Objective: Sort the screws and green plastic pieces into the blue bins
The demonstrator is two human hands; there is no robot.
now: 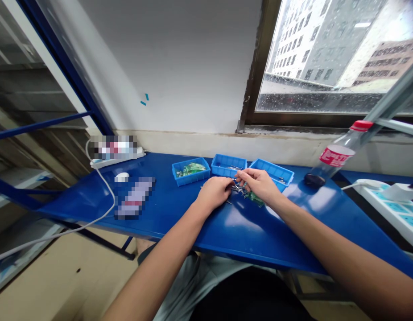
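A pale wall [193, 67] rises beyond the hands, with a rain-spotted window [313, 53] in it, ahead and to the right of them. The blue desk [233, 238] spreads under both hands and out to either side. Well to the right of the right hand, a white power strip [402, 211] lies by the desk's far right edge, and a clear bottle [336, 154] with a red cap and dark liquid at its base stands between that strip and the hand. The left hand [215, 192] is curled, fingers bent inward toward the other; whether it grips anything I cannot tell. Just beside it, the right hand [260, 183] has its thumb and forefinger drawn close together, and anything pinched there is too small to make out. Three light-blue bins sit just past the hands: the right bin [275, 169] behind the right hand, partly covered by it, the middle bin [223, 169] straight beyond the hands, and the left bin [193, 179] ahead and to the left of the left hand, with a green packet [194, 167] inside. A blurred-out flat item [136, 198] lies well left of the left hand, and a small white rounded object [121, 177] is just past that item. Green material [256, 199] lies beneath the right hand. Smallest are the slim metal pieces [239, 189], loosely heaped on the desk between and under the hands, with others in the middle and right bins.
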